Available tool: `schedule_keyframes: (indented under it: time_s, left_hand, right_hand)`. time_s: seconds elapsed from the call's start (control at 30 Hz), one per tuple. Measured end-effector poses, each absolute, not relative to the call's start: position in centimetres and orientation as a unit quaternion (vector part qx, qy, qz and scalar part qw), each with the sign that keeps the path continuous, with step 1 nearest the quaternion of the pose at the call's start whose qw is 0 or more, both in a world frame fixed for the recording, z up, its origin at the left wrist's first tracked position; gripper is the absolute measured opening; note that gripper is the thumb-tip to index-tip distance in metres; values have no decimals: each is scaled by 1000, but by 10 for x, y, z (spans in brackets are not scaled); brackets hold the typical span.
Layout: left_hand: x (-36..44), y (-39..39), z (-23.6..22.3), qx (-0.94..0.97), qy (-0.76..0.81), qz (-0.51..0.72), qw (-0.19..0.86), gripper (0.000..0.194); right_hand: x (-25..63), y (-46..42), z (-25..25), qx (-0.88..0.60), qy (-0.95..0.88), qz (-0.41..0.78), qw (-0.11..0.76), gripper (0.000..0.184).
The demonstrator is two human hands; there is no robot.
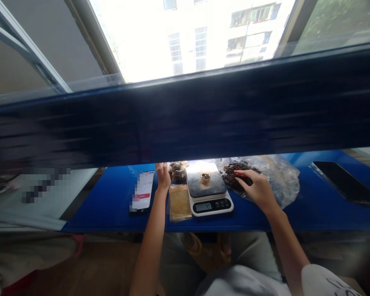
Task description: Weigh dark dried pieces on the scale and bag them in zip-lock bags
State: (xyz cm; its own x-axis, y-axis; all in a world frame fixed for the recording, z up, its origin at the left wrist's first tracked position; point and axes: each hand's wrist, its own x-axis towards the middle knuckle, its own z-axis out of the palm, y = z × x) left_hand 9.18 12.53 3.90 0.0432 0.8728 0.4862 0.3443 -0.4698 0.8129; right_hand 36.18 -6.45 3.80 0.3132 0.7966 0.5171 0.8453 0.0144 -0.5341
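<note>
My right hand (pixel 255 186) reaches over a pile of dark dried pieces (pixel 232 174) on clear plastic. Its thumb and forefinger are apart, with nothing visible between them. A small pale cup (pixel 205 177) holding some dark pieces stands on the plate of a white kitchen scale (pixel 212 205); its display seems to read 49. My left hand (pixel 163 176) is beside a clear bag of brownish contents (pixel 178 170), left of the scale. The blue bar overhead partly hides its fingers, so their grip is unclear. A stack of small clear bags (pixel 180 203) lies in front.
A wide dark blue bar (pixel 185 119) crosses the view above my hands. On the blue table (pixel 111 205) lie a lit phone (pixel 145 189) to the left and a dark-screened device (pixel 342 181) to the right. Crumpled clear plastic (pixel 285 179) spreads beyond my right hand.
</note>
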Motion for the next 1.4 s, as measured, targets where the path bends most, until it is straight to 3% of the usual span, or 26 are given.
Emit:
schedule_keyframes:
  time_s: [0.87,1.17,1.4]
  left_hand:
    - [90,130,31,663,455,538,253,31]
    - [89,132,31,667,455,537,244,32]
    - [91,133,31,674,453,529,245,28]
  right_hand:
    - [361,-72,51,-702,-561,-73,432,23]
    - [301,-43,85,-608,-608,-3,511,17]
    - [294,-21,79,-576,-653,22,492,21]
